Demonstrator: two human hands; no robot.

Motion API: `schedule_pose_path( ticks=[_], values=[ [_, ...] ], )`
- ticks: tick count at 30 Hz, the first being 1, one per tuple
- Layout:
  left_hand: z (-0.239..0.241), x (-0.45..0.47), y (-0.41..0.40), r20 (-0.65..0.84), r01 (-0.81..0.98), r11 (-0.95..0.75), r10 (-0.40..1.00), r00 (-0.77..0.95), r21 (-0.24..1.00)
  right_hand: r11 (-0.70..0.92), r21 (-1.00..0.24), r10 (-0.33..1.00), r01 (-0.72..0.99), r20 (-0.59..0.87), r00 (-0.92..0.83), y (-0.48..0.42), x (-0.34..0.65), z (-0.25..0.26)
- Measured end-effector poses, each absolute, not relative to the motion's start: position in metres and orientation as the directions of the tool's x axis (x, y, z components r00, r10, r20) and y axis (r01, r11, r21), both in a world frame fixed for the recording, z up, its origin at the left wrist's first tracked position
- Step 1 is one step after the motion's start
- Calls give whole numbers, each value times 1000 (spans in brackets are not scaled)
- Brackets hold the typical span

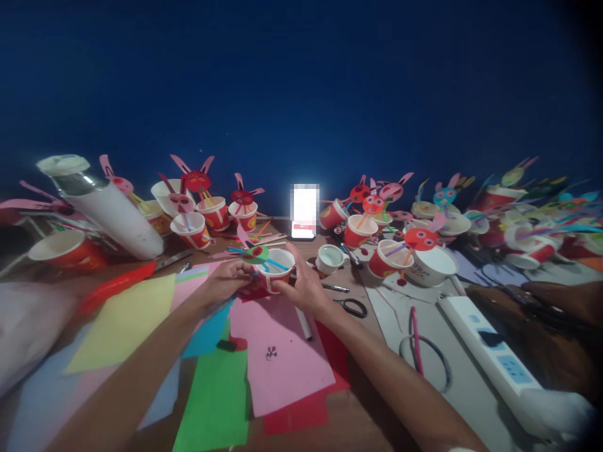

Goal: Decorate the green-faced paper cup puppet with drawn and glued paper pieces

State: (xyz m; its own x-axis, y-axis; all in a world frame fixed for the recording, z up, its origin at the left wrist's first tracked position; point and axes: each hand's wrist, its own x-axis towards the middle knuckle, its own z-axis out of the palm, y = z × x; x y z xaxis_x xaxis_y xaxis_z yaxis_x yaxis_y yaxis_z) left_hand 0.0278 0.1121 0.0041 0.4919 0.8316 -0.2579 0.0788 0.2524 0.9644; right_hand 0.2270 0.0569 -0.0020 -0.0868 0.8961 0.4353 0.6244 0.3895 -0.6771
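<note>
A red and white paper cup [281, 258] stands in front of me, with blue paper strips or straws in it. At its left rim leans a green paper rabbit head [255, 253] with a red eye and pink ears. My right hand [304, 285] curls round the cup's right side, thumb toward the front and fingers behind. My left hand [230, 280] is closed in a pinch at the cup's left, just below the rabbit head; what its fingertips hold is hidden. Under the hands lies pink paper [287, 364] with a small black drawing.
Several finished-looking rabbit cups [188, 230] line the back beside a lit phone [304, 229]. Coloured sheets [217, 395] spread left, near a white bottle [113, 213]. On the right are scissors [354, 307], a small white cup [331, 258] and a power strip [490, 351].
</note>
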Motion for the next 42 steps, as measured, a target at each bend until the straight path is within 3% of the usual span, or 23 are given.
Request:
schedule_pose_path(
  ticks=[20, 31, 36, 42],
  values=[
    [6, 30, 108, -276, 86, 267, 837, 473, 960, 469, -579, 863, 667, 460, -208, 58, 232, -1],
    [27, 36, 104, -112, 257, 20, 932, 346, 966, 371, -382, 871, 846, 459, -175, 58, 227, 0],
    [19, 36, 106, -19, 306, -82, 949, 315, 949, 358, -367, 865, 859, 476, -157, 59, 228, 0],
    [16, 34, 103, -23, 262, -71, 940, 339, 962, 352, -372, 868, 859, 474, -150, 60, 229, -1]
  ],
)
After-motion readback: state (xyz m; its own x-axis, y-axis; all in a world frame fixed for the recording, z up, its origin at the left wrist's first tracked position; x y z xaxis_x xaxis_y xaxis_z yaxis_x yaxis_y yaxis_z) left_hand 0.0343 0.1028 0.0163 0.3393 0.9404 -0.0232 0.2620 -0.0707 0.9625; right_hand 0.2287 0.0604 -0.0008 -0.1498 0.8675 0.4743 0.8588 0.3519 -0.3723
